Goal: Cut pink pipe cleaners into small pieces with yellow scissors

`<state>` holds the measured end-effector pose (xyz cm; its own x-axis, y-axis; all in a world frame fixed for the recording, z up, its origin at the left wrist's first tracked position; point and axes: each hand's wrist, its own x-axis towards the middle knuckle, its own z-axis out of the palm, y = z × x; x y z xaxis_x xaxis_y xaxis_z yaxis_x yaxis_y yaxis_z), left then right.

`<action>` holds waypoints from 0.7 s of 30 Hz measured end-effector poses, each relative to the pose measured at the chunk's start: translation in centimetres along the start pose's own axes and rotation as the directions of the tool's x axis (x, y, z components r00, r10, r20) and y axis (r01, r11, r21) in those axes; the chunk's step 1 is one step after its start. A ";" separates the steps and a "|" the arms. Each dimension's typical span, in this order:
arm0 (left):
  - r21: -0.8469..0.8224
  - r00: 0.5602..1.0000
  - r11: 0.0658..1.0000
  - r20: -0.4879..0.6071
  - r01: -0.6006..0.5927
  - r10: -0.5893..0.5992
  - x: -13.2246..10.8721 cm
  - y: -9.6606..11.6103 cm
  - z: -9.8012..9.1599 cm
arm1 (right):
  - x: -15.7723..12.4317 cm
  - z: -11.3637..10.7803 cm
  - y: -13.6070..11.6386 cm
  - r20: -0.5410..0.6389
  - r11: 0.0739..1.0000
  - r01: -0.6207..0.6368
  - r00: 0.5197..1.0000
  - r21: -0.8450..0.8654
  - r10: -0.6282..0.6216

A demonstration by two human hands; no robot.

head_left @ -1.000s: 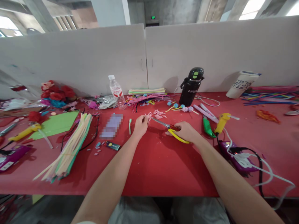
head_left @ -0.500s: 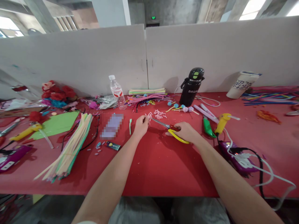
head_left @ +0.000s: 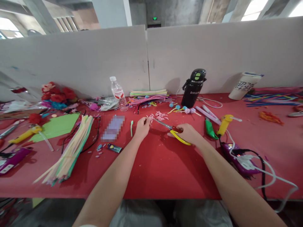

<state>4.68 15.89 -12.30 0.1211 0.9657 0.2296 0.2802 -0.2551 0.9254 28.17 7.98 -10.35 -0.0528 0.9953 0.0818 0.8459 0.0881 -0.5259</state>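
Observation:
My right hand (head_left: 186, 133) is closed on scissors (head_left: 176, 134) with yellow and red handles, their blades pointing up and left. The blade tips reach close to the fingertips of my left hand (head_left: 142, 126), which pinch a small pink piece (head_left: 151, 118). Just behind, a loose heap of short pink pieces (head_left: 161, 115) lies on the red table (head_left: 163, 170). A short green-white stick (head_left: 132, 128) rests to the left of my left hand.
A black bottle (head_left: 193, 90) and a clear water bottle (head_left: 119, 94) stand behind the hands. On the left lies a bundle of pale stems (head_left: 73, 148). Yellow glue gun (head_left: 224, 125), green object (head_left: 210, 128) and purple power strip (head_left: 241, 159) with cables are at the right.
The view has shifted very slightly. Both hands and the scissors hold nearly the same pose as before.

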 end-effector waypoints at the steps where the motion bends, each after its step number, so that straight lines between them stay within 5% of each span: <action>1: -0.003 1.000 1.000 -0.004 0.003 -0.003 0.0 0.0 0.0 | 0.0 0.0 0.0 -0.014 1.000 -0.013 1.000 0.003 0.013; 21: 0.038 1.000 0.999 0.008 -0.003 0.003 -0.2 0.5 0.1 | -0.2 0.0 0.1 0.015 1.000 0.005 1.000 0.011 -0.005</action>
<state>4.91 15.54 -11.93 0.1297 0.9645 0.2299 0.3154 -0.2600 0.9126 28.26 7.83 -10.46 -0.0652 0.9953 0.0718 0.8397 0.0936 -0.5350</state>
